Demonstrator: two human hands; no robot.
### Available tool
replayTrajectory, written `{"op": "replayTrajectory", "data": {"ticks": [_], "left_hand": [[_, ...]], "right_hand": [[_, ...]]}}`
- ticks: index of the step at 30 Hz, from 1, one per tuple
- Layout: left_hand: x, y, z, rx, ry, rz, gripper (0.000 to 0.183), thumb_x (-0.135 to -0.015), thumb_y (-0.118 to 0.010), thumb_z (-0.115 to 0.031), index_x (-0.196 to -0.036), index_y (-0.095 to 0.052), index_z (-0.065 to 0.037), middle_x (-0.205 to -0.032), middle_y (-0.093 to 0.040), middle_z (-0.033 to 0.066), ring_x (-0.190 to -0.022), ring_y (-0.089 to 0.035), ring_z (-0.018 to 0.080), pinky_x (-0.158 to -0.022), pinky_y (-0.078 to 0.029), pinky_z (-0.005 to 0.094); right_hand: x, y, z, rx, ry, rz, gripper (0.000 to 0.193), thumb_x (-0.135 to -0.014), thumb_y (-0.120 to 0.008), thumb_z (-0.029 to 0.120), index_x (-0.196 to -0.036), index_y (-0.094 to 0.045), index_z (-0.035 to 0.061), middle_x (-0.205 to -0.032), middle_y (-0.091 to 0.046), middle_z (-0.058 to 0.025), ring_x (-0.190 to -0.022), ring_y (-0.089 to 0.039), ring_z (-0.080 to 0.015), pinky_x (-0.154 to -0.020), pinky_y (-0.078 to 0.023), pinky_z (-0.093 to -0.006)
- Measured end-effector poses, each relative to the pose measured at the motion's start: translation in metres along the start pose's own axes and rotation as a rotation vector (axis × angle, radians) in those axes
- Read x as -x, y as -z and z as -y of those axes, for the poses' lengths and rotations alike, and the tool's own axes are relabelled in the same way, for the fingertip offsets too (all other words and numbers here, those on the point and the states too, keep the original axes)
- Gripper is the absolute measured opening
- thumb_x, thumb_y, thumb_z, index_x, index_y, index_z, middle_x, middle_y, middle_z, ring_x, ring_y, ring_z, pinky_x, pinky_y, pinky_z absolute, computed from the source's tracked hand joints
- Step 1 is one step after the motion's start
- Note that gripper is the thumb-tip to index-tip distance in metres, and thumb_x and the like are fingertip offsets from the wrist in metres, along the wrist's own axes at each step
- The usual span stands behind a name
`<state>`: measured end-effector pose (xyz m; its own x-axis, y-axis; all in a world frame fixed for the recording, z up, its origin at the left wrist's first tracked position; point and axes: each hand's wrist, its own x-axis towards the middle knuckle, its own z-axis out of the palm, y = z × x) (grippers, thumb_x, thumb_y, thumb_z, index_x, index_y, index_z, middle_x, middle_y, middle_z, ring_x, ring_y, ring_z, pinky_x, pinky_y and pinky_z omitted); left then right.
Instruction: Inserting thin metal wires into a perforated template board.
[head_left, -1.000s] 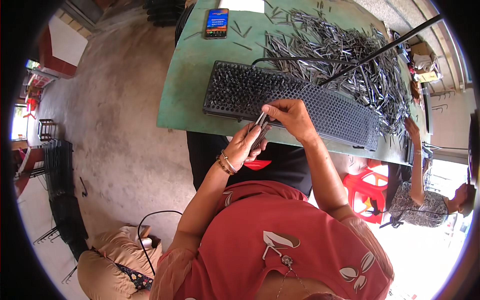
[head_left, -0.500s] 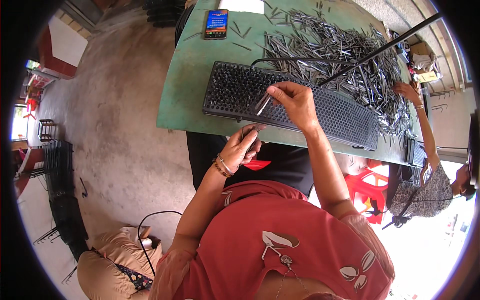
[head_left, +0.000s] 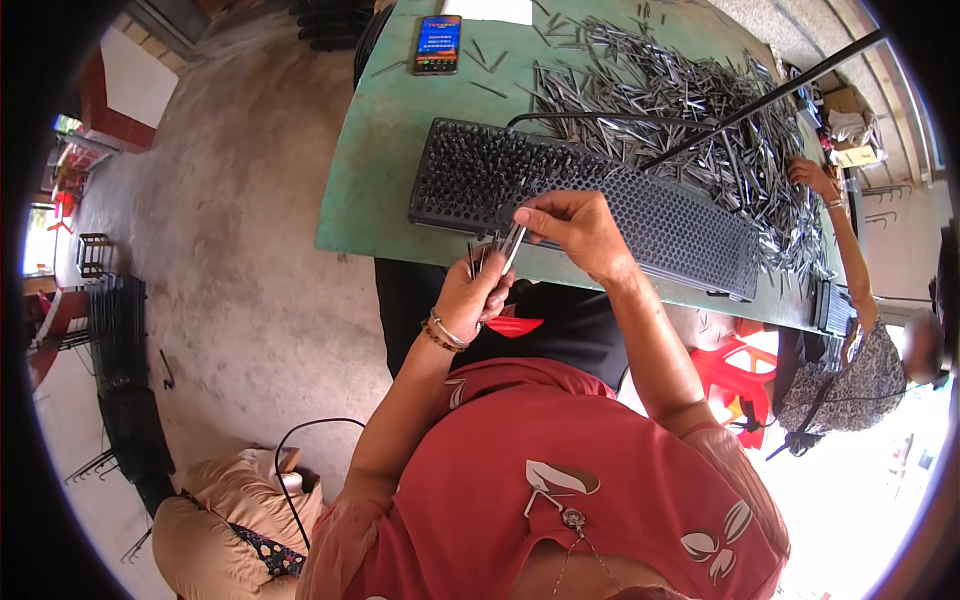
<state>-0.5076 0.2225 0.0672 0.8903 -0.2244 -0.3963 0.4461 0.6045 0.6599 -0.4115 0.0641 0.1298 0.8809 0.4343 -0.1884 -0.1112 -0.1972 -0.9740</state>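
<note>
My left hand (head_left: 478, 293) is closed around a small bundle of thin metal pins (head_left: 487, 255) at the near edge of the green table (head_left: 385, 150). My right hand (head_left: 575, 228) pinches one pin out of that bundle, just above the left hand. Behind both hands lies a long black perforated tray (head_left: 640, 215); its left part is filled with upright pins. A big heap of loose metal pins (head_left: 690, 95) covers the far side of the table.
A phone (head_left: 437, 44) lies at the table's far left corner. Another person (head_left: 850, 370) sits at the right, one hand (head_left: 810, 175) in the heap. A dark rod (head_left: 770, 95) crosses the heap. A red stool (head_left: 735, 375) stands below; black racks (head_left: 115, 350) line the concrete floor.
My right hand went out over the black tray with a pin, then came back to the bundle in my left hand. The other person's hand reached into the heap.
</note>
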Motion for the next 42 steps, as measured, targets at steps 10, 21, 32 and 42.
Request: {"op": "replayTrajectory", "data": {"ticks": [10,21,32,42], "left_hand": [[-0.001,-0.003,0.004,-0.057,0.083,0.012,0.018,-0.089,-0.063,-0.025,-0.087,-0.059,-0.007,-0.068,-0.052,-0.0031,-0.047,-0.037,0.0006,-0.038,-0.024,0.0165],[-0.001,0.002,0.011,-0.074,0.099,0.015,0.019,-0.090,-0.062,-0.024,-0.093,-0.059,-0.006,-0.070,-0.053,-0.0023,-0.049,-0.038,0.0008,-0.038,-0.024,0.0165],[0.000,0.002,0.010,-0.059,0.097,-0.013,0.019,-0.091,-0.061,-0.025,-0.092,-0.059,-0.005,-0.070,-0.053,-0.0019,-0.047,-0.038,0.0010,-0.038,-0.024,0.0170],[0.000,0.003,0.012,-0.058,0.100,-0.012,0.019,-0.091,-0.061,-0.024,-0.096,-0.062,-0.006,-0.069,-0.053,-0.0030,-0.049,-0.039,0.0011,-0.038,-0.025,0.0164]], "right_hand": [[-0.009,0.008,-0.006,0.042,0.031,-0.249,0.025,-0.083,-0.071,0.019,-0.090,-0.068,-0.0042,-0.071,-0.066,-0.0045,-0.061,-0.055,-0.0057,-0.055,-0.045,-0.0217],[-0.021,0.007,-0.018,0.383,0.389,-0.283,0.016,-0.081,-0.070,0.013,-0.091,-0.069,0.0004,-0.082,-0.068,-0.0082,-0.066,-0.061,-0.0130,-0.061,-0.048,-0.0258],[-0.016,-0.006,-0.031,0.426,0.433,-0.457,0.012,-0.081,-0.069,0.009,-0.090,-0.069,0.0004,-0.086,-0.069,-0.0084,-0.072,-0.062,-0.0119,-0.064,-0.050,-0.0241],[-0.017,-0.003,-0.036,0.428,0.473,-0.416,0.011,-0.080,-0.070,0.007,-0.088,-0.068,-0.0005,-0.088,-0.068,-0.0098,-0.077,-0.064,-0.0167,-0.069,-0.050,-0.0271]]}}
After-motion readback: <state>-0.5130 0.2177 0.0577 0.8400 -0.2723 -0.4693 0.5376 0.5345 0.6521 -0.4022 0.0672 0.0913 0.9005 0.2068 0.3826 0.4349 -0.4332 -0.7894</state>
